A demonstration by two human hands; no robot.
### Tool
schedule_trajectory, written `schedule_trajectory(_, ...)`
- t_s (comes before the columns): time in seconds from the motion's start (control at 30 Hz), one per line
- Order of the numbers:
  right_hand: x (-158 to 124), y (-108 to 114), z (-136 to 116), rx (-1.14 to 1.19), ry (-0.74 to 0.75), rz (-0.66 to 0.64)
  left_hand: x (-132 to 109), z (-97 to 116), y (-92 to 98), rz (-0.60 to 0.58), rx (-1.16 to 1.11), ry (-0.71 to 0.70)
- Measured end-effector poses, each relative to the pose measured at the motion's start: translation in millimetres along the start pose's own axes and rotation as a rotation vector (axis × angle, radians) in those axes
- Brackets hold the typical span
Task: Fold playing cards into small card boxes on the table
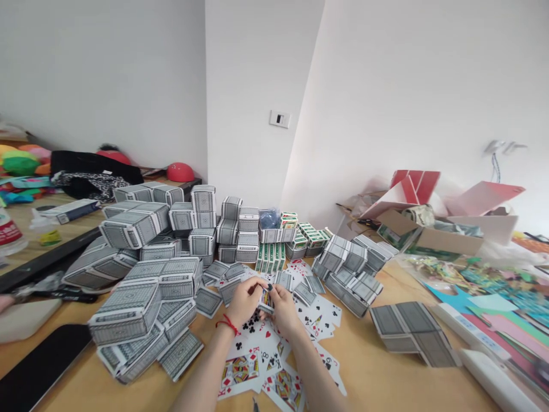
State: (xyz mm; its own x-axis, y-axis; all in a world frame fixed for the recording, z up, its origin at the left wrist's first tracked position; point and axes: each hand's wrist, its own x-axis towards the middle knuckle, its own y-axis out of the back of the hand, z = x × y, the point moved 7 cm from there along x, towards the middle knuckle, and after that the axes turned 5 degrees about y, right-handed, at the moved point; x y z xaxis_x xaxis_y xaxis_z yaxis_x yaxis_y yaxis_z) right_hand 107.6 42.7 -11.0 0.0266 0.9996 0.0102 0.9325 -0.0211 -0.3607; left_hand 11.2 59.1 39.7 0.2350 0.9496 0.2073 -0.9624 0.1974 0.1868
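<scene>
My left hand (245, 300), with a red string bracelet at the wrist, and my right hand (282, 306) meet at the middle of the table. Between them they pinch a playing card (266, 298); a patterned face shows, and my fingers cover much of it. It looks bent, though its exact shape is hard to make out. Under both hands lie loose playing cards (241, 369), many face up and overlapping. Just beyond my fingertips are several grey-backed folded cards (303, 293).
Blocks built from grey-backed cards (143, 223) are stacked at the left, with more card blocks (351, 269) at the right. Green-edged blocks (270, 257) stand behind my hands. A black phone-like slab (43, 366) lies front left. Open boxes (429, 229) and coloured paper (506, 332) occupy the right.
</scene>
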Motion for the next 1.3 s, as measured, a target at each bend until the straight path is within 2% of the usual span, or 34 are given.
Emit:
schedule_trajectory(0.13,1.8,12.6,-8.3,-0.227,0.17,0.116,1.1,-6.1,-1.2,0.006,0.014,0.055)
schedule_trajectory(0.23,-2.7,15.8,-22.7,-0.414,0.336,0.186,2.6,-6.3,2.2,0.082,0.072,0.065)
schedule_trajectory(0.33,-7.5,12.2,-31.6,-0.52,0.396,0.186,4.9,-5.9,6.3,0.154,0.142,0.059)
schedule_trajectory(0.47,-8.7,10.2,-32.5,-0.456,0.383,0.186,7.8,-13.2,5.6,0.13,0.016,0.108)
schedule_trajectory(0.57,-4.1,11.8,-21.4,-0.303,0.261,0.187,8.8,-22.0,2.9,0.086,-0.109,0.172)
schedule_trajectory(0.67,0.6,10.5,-10.2,-0.122,0.13,0.145,8.8,-24.3,10.9,0.179,-0.099,0.142)
schedule_trajectory(0.8,3.4,6.8,-7.3,0.021,0.078,0.057,5.3,-21.0,25.6,0.36,0.029,0.08)
schedule_trajectory(0.93,5.1,3.1,-5.7,-0.004,0.067,-0.021,4.1,-15.7,26.8,0.368,0.079,0.066)
schedule_trajectory(1.13,7.7,13.2,-8.1,-0.039,0.144,0.118,6.4,-9.3,20.8,0.237,0.036,0.026)
schedule_trajectory(1.3,5.5,22.2,-12.0,-0.157,0.216,0.231,4.8,-9.9,19.6,0.232,0.191,-0.024)
